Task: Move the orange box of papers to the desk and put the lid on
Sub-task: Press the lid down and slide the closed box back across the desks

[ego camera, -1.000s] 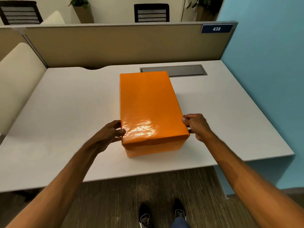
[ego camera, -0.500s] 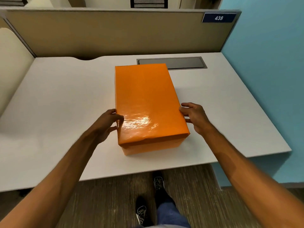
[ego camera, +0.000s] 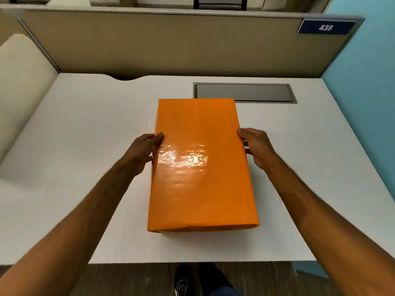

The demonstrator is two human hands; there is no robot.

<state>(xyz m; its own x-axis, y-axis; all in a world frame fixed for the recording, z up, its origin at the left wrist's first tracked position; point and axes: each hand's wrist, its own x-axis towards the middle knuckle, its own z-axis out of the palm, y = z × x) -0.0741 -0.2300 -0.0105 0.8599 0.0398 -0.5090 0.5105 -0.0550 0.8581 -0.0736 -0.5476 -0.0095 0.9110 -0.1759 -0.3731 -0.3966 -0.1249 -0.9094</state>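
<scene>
The orange box (ego camera: pixel 162 231) stands on the white desk (ego camera: pixel 74 167), near its middle, long side pointing away from me. Its glossy orange lid (ego camera: pixel 201 167) covers the top, so the papers inside are hidden. My left hand (ego camera: pixel 142 153) presses against the lid's left edge, thumb resting on top. My right hand (ego camera: pixel 257 147) grips the lid's right edge, fingers curled down the side. Both hands sit about halfway along the box.
A grey metal cable hatch (ego camera: pixel 243 92) is set into the desk just behind the box. A beige partition (ego camera: pixel 171 43) with a "438" sign (ego camera: pixel 326 27) backs the desk, and a blue wall (ego camera: pixel 367 92) bounds the right. My feet (ego camera: pixel 192 280) show below the desk's front edge.
Both hands have slid from the box's near corners forward to the middle of the lid's long edges. The view has come closer over the desk.
</scene>
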